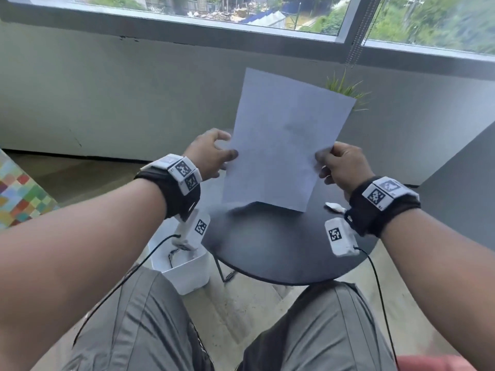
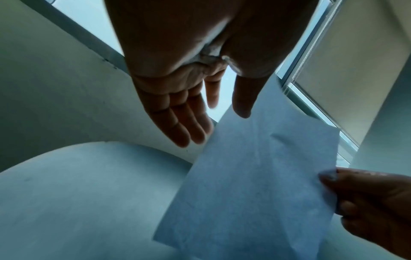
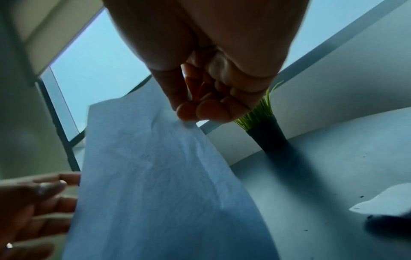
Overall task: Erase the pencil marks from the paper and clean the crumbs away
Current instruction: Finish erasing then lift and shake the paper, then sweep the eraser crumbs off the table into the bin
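Observation:
A white sheet of paper (image 1: pixel 281 145) is held up, tilted, over the round black table (image 1: pixel 281 250), with only faint grey smudges on it. My right hand (image 1: pixel 337 162) pinches its right edge between thumb and fingertips (image 3: pixel 186 112). My left hand (image 1: pixel 211 153) is at the left edge with the fingers (image 2: pixel 189 130) straight beside the sheet and only the thumb tip touching it. In the wrist views the paper (image 2: pixel 255 184) (image 3: pixel 155 176) hangs between both hands. A few dark crumbs (image 3: pixel 361 196) lie on the tabletop.
A small white object (image 1: pixel 334 207) lies on the table near my right wrist. A green plant (image 1: pixel 345 87) in a dark pot (image 3: pixel 266 133) stands at the table's far side. A white bin (image 1: pixel 187 274) sits on the floor left of the table, by my knees.

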`<state>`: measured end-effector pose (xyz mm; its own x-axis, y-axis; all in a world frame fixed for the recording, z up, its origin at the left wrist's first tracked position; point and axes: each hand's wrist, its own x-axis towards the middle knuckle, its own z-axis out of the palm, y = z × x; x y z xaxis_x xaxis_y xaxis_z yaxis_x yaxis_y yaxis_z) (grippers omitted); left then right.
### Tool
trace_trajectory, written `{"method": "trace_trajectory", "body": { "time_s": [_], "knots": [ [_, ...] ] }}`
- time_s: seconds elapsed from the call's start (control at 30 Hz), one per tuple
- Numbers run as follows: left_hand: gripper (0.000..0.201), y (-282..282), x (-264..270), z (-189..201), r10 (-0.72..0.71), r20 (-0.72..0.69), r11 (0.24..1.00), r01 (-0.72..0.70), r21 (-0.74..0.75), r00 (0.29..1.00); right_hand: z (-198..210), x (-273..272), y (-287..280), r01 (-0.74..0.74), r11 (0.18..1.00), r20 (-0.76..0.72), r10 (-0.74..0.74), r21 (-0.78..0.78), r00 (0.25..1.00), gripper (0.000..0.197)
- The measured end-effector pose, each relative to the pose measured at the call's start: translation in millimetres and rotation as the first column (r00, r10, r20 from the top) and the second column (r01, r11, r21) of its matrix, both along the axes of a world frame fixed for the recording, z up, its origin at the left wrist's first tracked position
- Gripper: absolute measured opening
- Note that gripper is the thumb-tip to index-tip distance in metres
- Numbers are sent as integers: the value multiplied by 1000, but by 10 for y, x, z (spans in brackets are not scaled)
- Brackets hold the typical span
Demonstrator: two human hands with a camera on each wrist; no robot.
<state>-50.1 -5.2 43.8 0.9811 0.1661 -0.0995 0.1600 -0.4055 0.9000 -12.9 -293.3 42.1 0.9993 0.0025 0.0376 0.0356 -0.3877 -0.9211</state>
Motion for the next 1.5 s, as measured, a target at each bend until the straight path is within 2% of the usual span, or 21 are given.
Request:
{"method": "trace_trajectory", "body": {
  "time_s": [0.07,0.17,0.27,0.4,0.47,0.53,0.57,0.6,0.67,0.73,0.8,0.87,0.9,0.97,1.03,1.1,1.2,1.23,1.3,1.4,1.5],
  "knots": [
    [60,31,162,-15,31,101,980,-50,192,994,-94,195,11,15,1000,-47,-14,9,999,7],
    [40,58,344,-72,-67,228,918,-29,396,971,-265,447,54,62,992,-171,-43,106,984,4],
    [28,35,565,-264,-291,14,792,233,564,957,-414,684,122,97,965,-307,-18,245,952,11],
    [54,43,910,-626,-354,-280,590,445,673,892,-578,962,221,77,948,-420,62,308,905,12],
    [56,80,1141,-702,-357,-325,533,477,699,876,-591,1123,248,11,974,-440,92,227,893,8],
    [51,170,1393,-747,-343,-323,480,460,746,882,-613,1333,217,-151,985,-367,110,-85,924,16],
    [49,209,1493,-748,-325,-323,465,448,763,889,-619,1434,181,-248,910,-301,147,-331,942,19],
    [50,244,1577,-754,-301,-329,462,439,771,895,-610,1504,155,-327,768,-258,216,-551,942,23],
    [59,274,1666,-776,-274,-349,456,441,773,896,-597,1512,142,-439,482,-307,330,-758,893,36],
    [70,268,1674,-799,-277,-372,428,461,778,886,-601,1327,178,-528,309,-417,360,-791,835,54],
    [74,260,1650,-797,-278,-390,421,476,772,878,-601,988,250,-626,193,-510,428,-755,747,69],
    [73,244,1624,-768,-280,-405,423,490,762,871,-545,665,280,-699,113,-553,528,-707,644,70],
    [72,237,1611,-750,-281,-409,423,494,759,868,-476,564,277,-727,114,-550,579,-677,602,64],
    [69,223,1558,-727,-281,-412,415,497,762,867,-298,496,224,-744,254,-454,658,-617,601,49],
    [68,228,1431,-740,-280,-400,417,486,768,873,-146,478,78,-643,483,-279,626,-594,728,38],
    [70,241,1236,-777,-290,-360,448,458,768,887,-53,470,-225,-443,720,-122,453,-534,883,27],
    [73,209,785,-803,-285,-349,498,449,741,893,-14,422,-728,-185,939,-103,161,-291,982,14],
    [74,177,614,-808,-295,-359,511,463,724,886,-17,367,-850,-115,959,-135,82,-259,987,12],
    [76,105,296,-815,-335,-372,500,498,709,866,-114,230,-1042,-46,929,-206,-33,-367,978,10],
    [79,-13,16,-836,-391,-371,459,527,715,843,-330,-8,-1140,-191,761,-390,-87,-620,917,8],
    [81,-147,-56,-859,-396,-385,443,541,715,834,-505,-156,-1019,-294,730,-517,-95,-618,851,28]
  ]
}}
